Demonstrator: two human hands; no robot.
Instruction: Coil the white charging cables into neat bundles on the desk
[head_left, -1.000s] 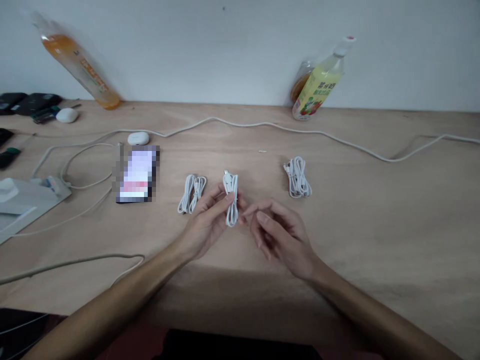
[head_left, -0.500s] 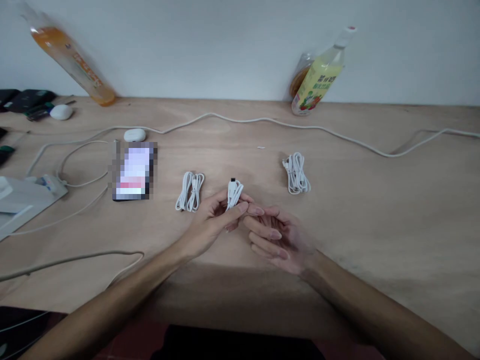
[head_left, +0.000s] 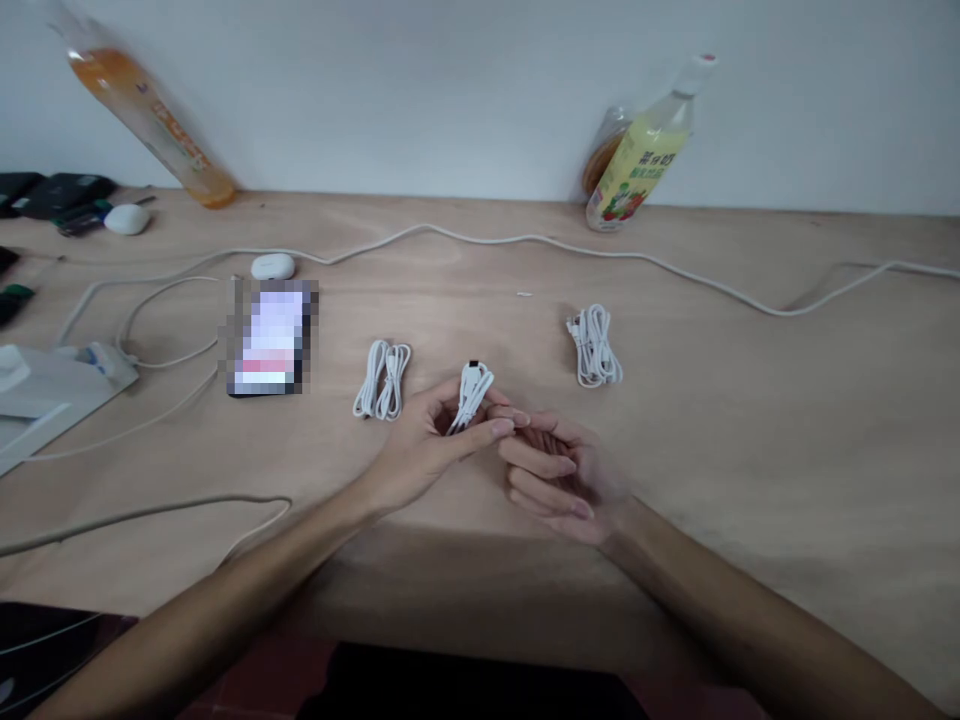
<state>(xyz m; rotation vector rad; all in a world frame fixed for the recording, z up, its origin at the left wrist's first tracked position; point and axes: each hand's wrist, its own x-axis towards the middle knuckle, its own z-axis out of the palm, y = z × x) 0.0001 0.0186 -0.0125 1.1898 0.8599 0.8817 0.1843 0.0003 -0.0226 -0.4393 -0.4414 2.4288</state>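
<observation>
A coiled white charging cable with a dark-tipped plug pointing away from me is held above the table in my left hand, thumb on the near side. Close against the left fingertips, my right hand has its fingers curled and its thumb and index finger together. Whatever is pinched there is too small to make out. To the left on the table lies a second tied white cable. Another white cable bundle lies farther off to the right.
A phone and a white earbud case lie at left. One long white cord crosses the table. By the wall stand an orange drink bottle and a yellow-labelled bottle. A white device is at the left edge.
The cable in my left hand has tilted a little to the right. My right hand has shifted slightly right, its fingers still curled. The cables on the table lie as before.
</observation>
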